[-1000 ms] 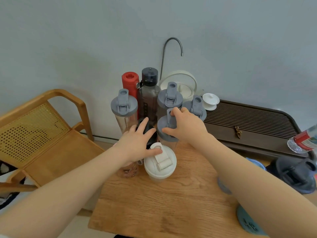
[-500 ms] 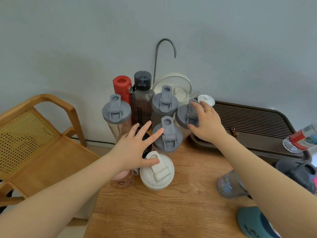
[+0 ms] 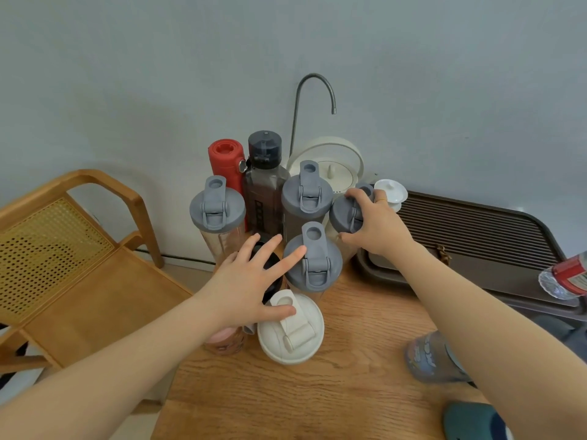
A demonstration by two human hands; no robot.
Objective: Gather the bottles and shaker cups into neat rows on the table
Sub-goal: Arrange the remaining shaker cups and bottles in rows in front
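Observation:
Several bottles and shaker cups stand clustered at the back left of the wooden table (image 3: pixel 333 392). At the back are a red bottle (image 3: pixel 226 163) and a dark bottle (image 3: pixel 265 176). Grey-lidded shakers stand at the left (image 3: pixel 217 209), the middle back (image 3: pixel 306 196) and the middle front (image 3: pixel 314 262). My right hand (image 3: pixel 374 225) grips the lid of the rightmost grey-lidded shaker (image 3: pixel 343 217). My left hand (image 3: pixel 251 281) lies spread over a black-lidded cup (image 3: pixel 270 271), fingertip on the front grey lid, thumb on the white-lidded shaker (image 3: pixel 290 331). A pink cup (image 3: pixel 224 341) shows under my wrist.
A white kettle (image 3: pixel 333 166) with a curved metal spout stands behind the cluster. A dark slatted tea tray (image 3: pixel 476 236) with a small white lid (image 3: pixel 390 192) fills the right. A wooden chair (image 3: pixel 63 249) is left of the table. More bottles (image 3: pixel 428 360) sit at the right edge.
My right hand left the front grey-lidded shaker and moved back right onto the rightmost grey-lidded shaker. My left hand spread its fingers over the black-lidded cup.

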